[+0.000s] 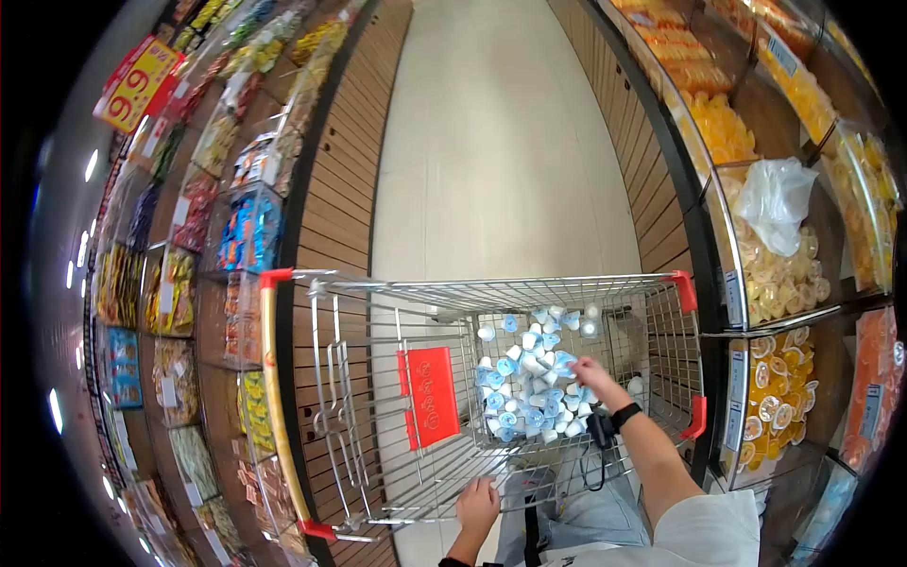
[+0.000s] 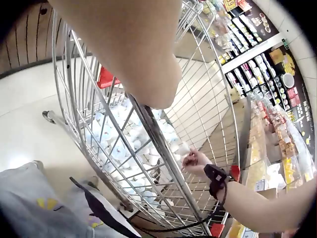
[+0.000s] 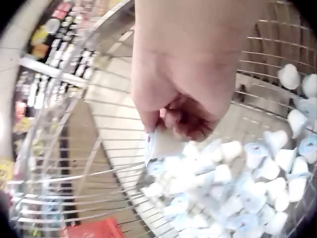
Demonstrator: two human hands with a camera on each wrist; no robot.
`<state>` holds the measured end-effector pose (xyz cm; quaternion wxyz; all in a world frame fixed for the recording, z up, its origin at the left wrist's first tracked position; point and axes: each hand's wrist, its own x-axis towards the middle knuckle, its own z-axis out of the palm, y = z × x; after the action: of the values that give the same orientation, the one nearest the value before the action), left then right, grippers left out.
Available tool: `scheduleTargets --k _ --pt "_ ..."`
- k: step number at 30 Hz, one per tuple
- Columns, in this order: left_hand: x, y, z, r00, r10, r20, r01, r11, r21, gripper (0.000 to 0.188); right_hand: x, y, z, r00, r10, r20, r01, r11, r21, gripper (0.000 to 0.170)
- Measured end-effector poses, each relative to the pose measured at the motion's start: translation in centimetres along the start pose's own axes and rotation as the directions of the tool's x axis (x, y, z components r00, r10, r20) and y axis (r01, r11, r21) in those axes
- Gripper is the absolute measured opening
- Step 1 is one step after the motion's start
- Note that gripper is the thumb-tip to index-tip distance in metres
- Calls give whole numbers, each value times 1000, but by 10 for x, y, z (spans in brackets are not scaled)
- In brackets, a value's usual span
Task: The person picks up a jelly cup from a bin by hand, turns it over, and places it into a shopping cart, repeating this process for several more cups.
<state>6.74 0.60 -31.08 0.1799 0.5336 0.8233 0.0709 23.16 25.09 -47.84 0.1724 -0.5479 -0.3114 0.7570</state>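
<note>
Many small white cups with pale blue lids (image 1: 529,378) lie heaped in a wire shopping cart (image 1: 699,354). Over the heap, the right hand (image 1: 597,378) pinches one white cup (image 3: 167,145) between thumb and fingers, its lid facing sideways in the right wrist view. The left hand (image 1: 478,506) rests on the cart's near rail, its fingers bent over the bar; the left wrist view shows it (image 2: 153,84) from close by, fingertips hidden.
Shelves of wrapped snacks (image 1: 250,231) line the left side. On the right, bins hold yellow and orange jelly cups (image 1: 779,397), with a crumpled clear bag (image 1: 777,203) on top. A red panel (image 1: 433,397) hangs in the cart. Pale floor (image 1: 491,142) runs ahead.
</note>
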Motion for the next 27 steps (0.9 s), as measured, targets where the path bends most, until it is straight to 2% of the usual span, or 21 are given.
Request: scheduleTargets --k 1,3,4,5,7,8,10,11,14,17,20,21,22,25,27 --pt "-3 -2 -1 999 23 -25 -23 1000 7 14 -9 5 19 990 -116 83 117 993 -9 22" --pt "-8 -11 -2 999 38 9 -35 975 -219 12 -55 -22 63 966 -98 239 127 986 -109 21" --pt "-10 -20 2 999 40 12 -34 935 -353 12 -79 -31 84 922 -158 354 168 986 3 21" --pt "-12 -24 -3 999 50 6 -41 877 -479 13 -111 -49 107 902 -155 402 155 987 35 24" --pt "-9 -16 -60 1000 3 -22 -16 778 -629 15 -165 -71 140 810 -226 542 239 970 46 24" --pt "-10 -11 -93 999 -18 -30 -8 716 -698 17 -192 -81 155 790 -257 557 292 956 26 25" --pt "-20 -9 -145 990 8 -141 -115 625 -772 12 -246 -98 184 743 -313 592 394 919 -8 25" --pt "-27 -10 -169 979 20 -201 -175 578 -797 11 -271 -104 198 719 -319 618 413 910 -11 25" --pt "-65 -12 -222 951 35 -307 -242 702 -670 14 -330 -109 233 645 -336 686 487 873 -31 25" --pt "-105 -22 -253 913 -10 -407 -332 560 -759 18 -379 -106 264 597 -424 681 553 832 33 25" --pt "-141 -38 -270 934 -37 -354 -323 334 -886 19 -422 -108 292 511 -483 712 653 756 44 24" --pt "-154 -39 -281 941 -28 -337 -319 265 -910 20 -433 -110 301 477 -511 715 693 719 52 24" --pt "-166 -42 -290 938 -18 -345 -331 235 -914 19 -440 -111 307 464 -492 737 748 663 -28 23" --pt "-191 -60 -306 923 34 -384 -376 289 -880 18 -467 -122 333 378 -479 792 868 480 -124 23" --pt "-206 -65 -316 893 16 -451 -442 235 -866 19 -485 -129 353 271 -519 811 944 307 -119 23"
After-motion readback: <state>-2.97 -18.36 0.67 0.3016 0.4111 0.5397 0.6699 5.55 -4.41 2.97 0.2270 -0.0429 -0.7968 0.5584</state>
